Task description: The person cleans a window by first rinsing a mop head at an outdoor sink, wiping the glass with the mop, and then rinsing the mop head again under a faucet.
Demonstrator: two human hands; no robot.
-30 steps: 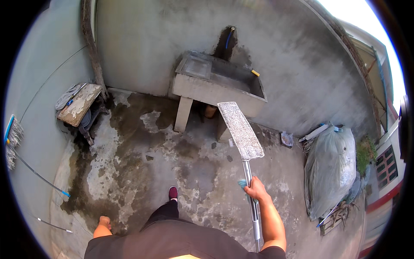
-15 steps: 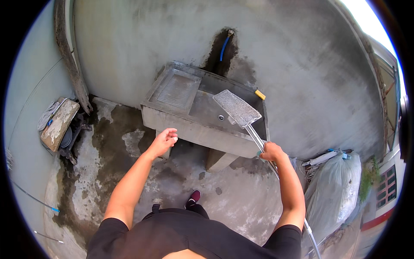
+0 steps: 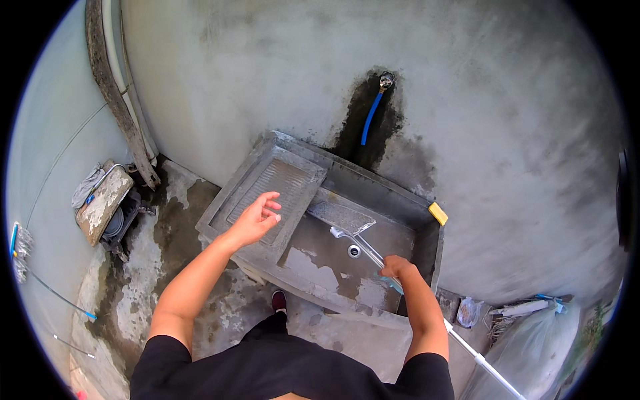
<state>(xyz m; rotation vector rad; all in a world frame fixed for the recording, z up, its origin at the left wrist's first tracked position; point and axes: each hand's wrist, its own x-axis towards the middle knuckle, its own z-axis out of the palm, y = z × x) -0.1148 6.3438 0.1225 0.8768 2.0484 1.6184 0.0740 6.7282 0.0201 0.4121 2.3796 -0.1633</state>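
Fingers of the right hand [image 3: 397, 267] wrap the metal pole of a flat mop [image 3: 369, 249]; those of the left hand [image 3: 257, 220] hang loosely curled and parted above a ribbed washboard [image 3: 277, 189]. The mop's rectangular head sits inside the concrete sink [image 3: 327, 260], beside the washboard. A yellow block [image 3: 438, 213] rests on the rim. Behind, a blue hose [image 3: 371, 121] hangs from a tap [image 3: 386, 81] on the grey wall [image 3: 233, 80], mottled with dark stains. Blotchy concrete floor [image 3: 137, 287] spreads left, near a rough, curving wooden post [image 3: 115, 87].
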